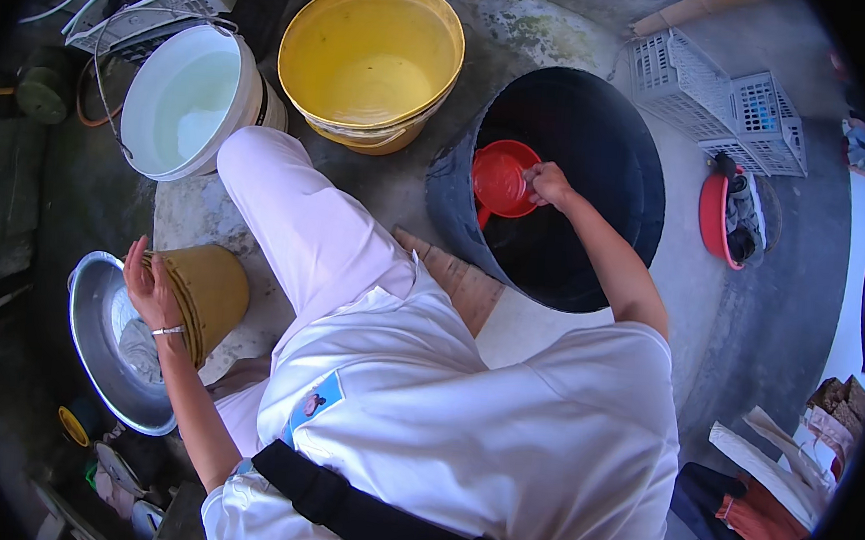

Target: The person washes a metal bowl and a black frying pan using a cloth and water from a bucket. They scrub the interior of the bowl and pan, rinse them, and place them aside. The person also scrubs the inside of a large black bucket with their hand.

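Note:
My right hand (549, 184) grips the rim of a red plastic dipper (500, 182) inside a large black tub (620, 103). A short red handle sticks out on the dipper's near side, away from my fingers. How much liquid the dark tub holds cannot be made out. On the left, my left hand (151, 290) has its fingers stretched out over the edge of a metal basin (86, 351). A greyish cloth (138, 348) lies in that basin. Right beside the hand is a yellow-brown bucket (218, 290); whether my palm touches it is unclear.
A white bucket (254, 97) with clear liquid and a wire handle stands at the far left. Next to it is a yellow bucket (367, 60). Grey plastic crates (681, 82) and a red basin (714, 219) with dark items are at the right. A wooden board (452, 276) lies by the tub.

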A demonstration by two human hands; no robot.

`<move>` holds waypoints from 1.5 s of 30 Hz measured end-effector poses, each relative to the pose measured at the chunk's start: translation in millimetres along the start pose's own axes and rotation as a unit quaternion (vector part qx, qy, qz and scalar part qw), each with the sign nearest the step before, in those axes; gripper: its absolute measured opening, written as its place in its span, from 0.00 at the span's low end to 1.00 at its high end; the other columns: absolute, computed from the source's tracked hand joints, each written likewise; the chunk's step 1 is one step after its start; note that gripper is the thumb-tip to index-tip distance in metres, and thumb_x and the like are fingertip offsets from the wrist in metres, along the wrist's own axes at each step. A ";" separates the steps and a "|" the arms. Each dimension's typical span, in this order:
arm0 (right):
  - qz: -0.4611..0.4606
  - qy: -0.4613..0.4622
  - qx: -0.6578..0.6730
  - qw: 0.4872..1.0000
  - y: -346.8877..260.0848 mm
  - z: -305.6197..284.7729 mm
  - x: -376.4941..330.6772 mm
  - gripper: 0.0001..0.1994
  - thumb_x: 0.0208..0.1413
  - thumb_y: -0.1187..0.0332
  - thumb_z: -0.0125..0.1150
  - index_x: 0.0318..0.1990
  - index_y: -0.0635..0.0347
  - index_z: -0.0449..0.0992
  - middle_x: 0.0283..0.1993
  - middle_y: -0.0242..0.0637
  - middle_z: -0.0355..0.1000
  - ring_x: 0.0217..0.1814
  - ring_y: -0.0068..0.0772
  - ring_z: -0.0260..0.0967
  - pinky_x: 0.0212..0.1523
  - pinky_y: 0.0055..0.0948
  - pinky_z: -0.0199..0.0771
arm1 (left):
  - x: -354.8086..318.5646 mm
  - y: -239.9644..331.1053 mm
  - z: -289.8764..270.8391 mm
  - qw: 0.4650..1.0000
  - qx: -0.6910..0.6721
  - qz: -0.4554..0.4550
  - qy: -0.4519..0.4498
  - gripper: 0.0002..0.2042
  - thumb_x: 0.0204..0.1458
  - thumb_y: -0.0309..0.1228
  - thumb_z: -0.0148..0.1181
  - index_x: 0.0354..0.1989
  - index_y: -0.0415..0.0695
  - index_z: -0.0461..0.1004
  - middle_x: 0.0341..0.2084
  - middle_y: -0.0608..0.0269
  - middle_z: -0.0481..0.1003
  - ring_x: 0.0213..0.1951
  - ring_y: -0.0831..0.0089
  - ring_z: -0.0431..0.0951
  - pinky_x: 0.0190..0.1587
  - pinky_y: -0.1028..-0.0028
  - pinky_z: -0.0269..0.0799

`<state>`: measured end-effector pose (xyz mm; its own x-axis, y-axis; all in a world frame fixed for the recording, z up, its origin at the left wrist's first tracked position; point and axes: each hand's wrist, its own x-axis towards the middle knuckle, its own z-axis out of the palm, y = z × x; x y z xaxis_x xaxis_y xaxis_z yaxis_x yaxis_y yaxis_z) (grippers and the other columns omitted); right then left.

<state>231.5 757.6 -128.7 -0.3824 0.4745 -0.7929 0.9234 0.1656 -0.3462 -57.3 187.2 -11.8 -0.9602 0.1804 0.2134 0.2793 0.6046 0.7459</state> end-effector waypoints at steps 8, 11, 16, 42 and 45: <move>0.003 -0.135 -0.119 0.984 14.4 122.9 51.8 0.16 0.57 0.61 0.49 0.49 0.59 0.70 0.42 0.43 0.71 0.36 0.39 0.72 0.31 0.33 0.74 | -4.5 -2.9 -17.3 0.999 0.049 -0.021 0.000 0.15 0.53 0.27 0.54 0.51 0.44 0.71 0.52 0.58 0.65 0.55 0.66 0.65 0.55 0.68 0.61; 0.020 -0.145 -0.137 0.980 32.2 166.5 73.4 0.16 0.57 0.60 0.48 0.49 0.59 0.70 0.42 0.43 0.71 0.38 0.39 0.71 0.33 0.34 0.73 | -2.1 9.8 -19.0 0.997 0.076 -0.009 -0.017 0.15 0.53 0.28 0.54 0.50 0.44 0.71 0.52 0.58 0.66 0.54 0.66 0.65 0.55 0.68 0.61; 0.050 -0.133 -0.151 0.978 52.3 195.2 89.1 0.16 0.58 0.60 0.46 0.48 0.59 0.70 0.43 0.44 0.70 0.42 0.40 0.70 0.37 0.35 0.72 | -6.4 3.3 -8.3 0.997 0.064 -0.023 -0.030 0.15 0.53 0.28 0.53 0.50 0.44 0.71 0.51 0.59 0.66 0.54 0.66 0.66 0.55 0.67 0.61; -0.116 0.004 0.768 0.630 -46.2 19.4 -125.7 0.15 0.52 0.61 0.46 0.40 0.63 0.65 0.37 0.50 0.70 0.29 0.31 0.65 0.33 0.29 0.66 | 12.3 11.2 9.1 0.996 0.046 0.070 -0.004 0.15 0.52 0.27 0.56 0.49 0.46 0.72 0.48 0.62 0.70 0.29 0.83 0.65 0.30 0.82 0.60; -0.187 0.021 0.787 0.587 -75.1 20.7 -156.4 0.17 0.54 0.58 0.41 0.40 0.64 0.64 0.40 0.54 0.69 0.28 0.31 0.63 0.33 0.29 0.65 | 8.5 8.4 5.6 0.999 0.016 0.052 0.004 0.15 0.51 0.27 0.56 0.49 0.46 0.73 0.47 0.63 0.70 0.29 0.83 0.64 0.30 0.82 0.61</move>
<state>221.2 653.0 10.9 -0.5173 0.6856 -0.5121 -0.4128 -0.7241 -0.5525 -63.1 198.2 -7.3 -0.9259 0.2372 0.2940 0.3775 0.6077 0.6987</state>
